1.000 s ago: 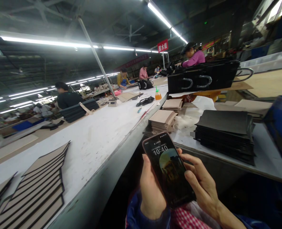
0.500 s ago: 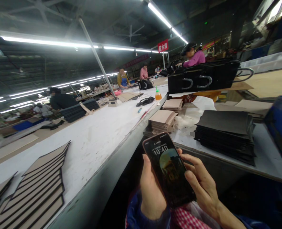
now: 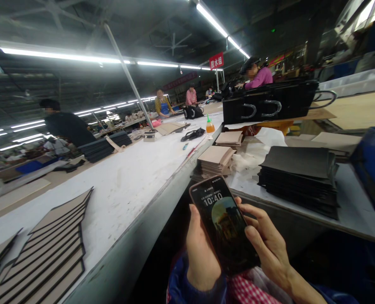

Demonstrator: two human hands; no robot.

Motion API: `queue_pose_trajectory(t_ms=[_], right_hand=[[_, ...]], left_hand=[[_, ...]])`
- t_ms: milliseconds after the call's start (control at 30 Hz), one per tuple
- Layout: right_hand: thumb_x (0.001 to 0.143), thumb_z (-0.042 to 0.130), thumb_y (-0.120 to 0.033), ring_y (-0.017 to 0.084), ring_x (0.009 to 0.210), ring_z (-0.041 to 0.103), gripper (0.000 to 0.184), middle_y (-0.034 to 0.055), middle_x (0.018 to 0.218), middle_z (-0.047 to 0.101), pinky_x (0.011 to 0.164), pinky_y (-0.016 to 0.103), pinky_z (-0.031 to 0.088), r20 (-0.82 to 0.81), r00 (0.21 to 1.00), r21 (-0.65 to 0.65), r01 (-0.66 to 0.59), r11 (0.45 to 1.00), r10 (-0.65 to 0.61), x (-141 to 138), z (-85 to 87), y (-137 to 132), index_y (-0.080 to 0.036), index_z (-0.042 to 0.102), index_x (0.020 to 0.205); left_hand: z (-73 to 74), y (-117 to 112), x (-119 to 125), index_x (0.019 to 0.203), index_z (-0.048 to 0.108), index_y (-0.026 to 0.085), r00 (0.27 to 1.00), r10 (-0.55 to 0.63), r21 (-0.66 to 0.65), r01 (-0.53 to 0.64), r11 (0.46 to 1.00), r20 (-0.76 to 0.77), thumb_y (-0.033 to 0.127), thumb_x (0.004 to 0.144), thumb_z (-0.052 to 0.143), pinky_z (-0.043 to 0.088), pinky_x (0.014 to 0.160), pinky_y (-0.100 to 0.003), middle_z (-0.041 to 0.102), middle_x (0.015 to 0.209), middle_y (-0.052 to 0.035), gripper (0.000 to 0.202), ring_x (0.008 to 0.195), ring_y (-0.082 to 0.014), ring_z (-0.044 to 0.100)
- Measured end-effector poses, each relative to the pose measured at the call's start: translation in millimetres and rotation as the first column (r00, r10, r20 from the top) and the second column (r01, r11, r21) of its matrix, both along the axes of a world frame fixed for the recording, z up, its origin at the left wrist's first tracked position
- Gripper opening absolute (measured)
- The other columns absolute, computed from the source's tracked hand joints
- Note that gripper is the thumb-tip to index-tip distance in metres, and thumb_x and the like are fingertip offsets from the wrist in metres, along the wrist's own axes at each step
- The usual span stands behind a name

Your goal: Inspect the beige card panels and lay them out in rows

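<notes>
Head view, factory floor. Smartphone [image 3: 224, 223] held low over a dark gap between two counters, lock screen lit, showing 10:40. Long axis tilted, top end leaning away and to the left. Left hand [image 3: 201, 249] cups its left edge, right hand [image 3: 268, 240] wraps the right edge with fingers [image 3: 253, 235] curled on; both grips clamped on the phone, neither clearly nearer. Right counter just beyond: stack of black paper bags [image 3: 298, 181], tan card stack [image 3: 215, 162]. White-covered left counter [image 3: 120, 198] carries fanned tan panels with black edges [image 3: 44, 249]. Farther on, orange bottle [image 3: 210, 126], black handled bags [image 3: 269, 103], worker in pink top [image 3: 258, 78], worker in dark top [image 3: 68, 126], red sign [image 3: 216, 61], long strip lights [image 3: 60, 55].
</notes>
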State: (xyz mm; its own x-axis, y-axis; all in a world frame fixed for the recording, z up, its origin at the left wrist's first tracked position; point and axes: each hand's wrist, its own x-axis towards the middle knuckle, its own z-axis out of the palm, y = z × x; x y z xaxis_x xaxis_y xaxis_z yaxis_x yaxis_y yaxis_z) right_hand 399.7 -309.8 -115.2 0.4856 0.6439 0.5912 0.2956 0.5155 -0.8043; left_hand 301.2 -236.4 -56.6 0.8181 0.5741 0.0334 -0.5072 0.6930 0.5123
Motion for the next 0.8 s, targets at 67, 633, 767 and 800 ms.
queue_pose_trajectory(t_ms=[67, 633, 767, 800], right_hand=[[0.096, 0.046, -0.030, 0.020, 0.097, 0.065, 0.030, 0.0069, 0.119, 0.062, 0.076, 0.025, 0.055, -0.007, 1.000, -0.002, 0.004, 1.000, -0.004, -0.4, 1.1, 0.1, -0.029, 0.050, 0.126], [0.096, 0.047, -0.033, 0.020, 0.096, 0.066, 0.029, 0.0082, 0.120, 0.062, 0.077, 0.027, 0.055, -0.002, 0.999, -0.013, 0.048, 0.999, -0.048, -0.9, 1.5, 2.4, -0.026, 0.052, 0.124], [0.095, 0.048, -0.034, 0.020, 0.094, 0.066, 0.029, 0.0080, 0.118, 0.064, 0.081, 0.030, 0.054, 0.011, 0.997, -0.015, 0.078, 0.997, -0.078, -0.5, 2.9, 2.6, -0.026, 0.053, 0.122], [0.095, 0.048, -0.034, 0.020, 0.094, 0.066, 0.029, 0.0076, 0.117, 0.064, 0.083, 0.031, 0.053, 0.013, 0.997, -0.014, 0.081, 0.997, -0.081, -0.3, 2.9, 2.6, -0.026, 0.054, 0.122]], left_hand=[[-0.2, -0.1, 0.1, 0.104, 0.070, 0.010, 1.000, 0.000, 0.005, 0.000, 1.000, -0.014, 0.059, 0.090, 0.030, 0.043, 0.098, -0.048, 0.069, 0.105, -0.0171, 0.065, 0.111, -0.0327, 0.058], [-1.7, 1.3, 1.9, 0.103, 0.070, 0.011, 1.000, 0.003, -0.016, -0.003, 1.000, -0.018, 0.059, 0.090, 0.034, 0.043, 0.098, -0.050, 0.069, 0.104, -0.0171, 0.062, 0.111, -0.0336, 0.058], [-1.7, 2.7, 3.0, 0.103, 0.070, 0.011, 0.999, 0.014, 0.002, -0.014, 1.000, -0.036, 0.059, 0.089, 0.035, 0.043, 0.098, -0.050, 0.068, 0.105, -0.0170, 0.062, 0.112, -0.0337, 0.058], [-1.6, 3.0, 3.1, 0.103, 0.070, 0.011, 0.999, 0.019, 0.005, -0.019, 1.000, -0.047, 0.060, 0.088, 0.035, 0.043, 0.098, -0.050, 0.068, 0.105, -0.0169, 0.061, 0.112, -0.0336, 0.057]])
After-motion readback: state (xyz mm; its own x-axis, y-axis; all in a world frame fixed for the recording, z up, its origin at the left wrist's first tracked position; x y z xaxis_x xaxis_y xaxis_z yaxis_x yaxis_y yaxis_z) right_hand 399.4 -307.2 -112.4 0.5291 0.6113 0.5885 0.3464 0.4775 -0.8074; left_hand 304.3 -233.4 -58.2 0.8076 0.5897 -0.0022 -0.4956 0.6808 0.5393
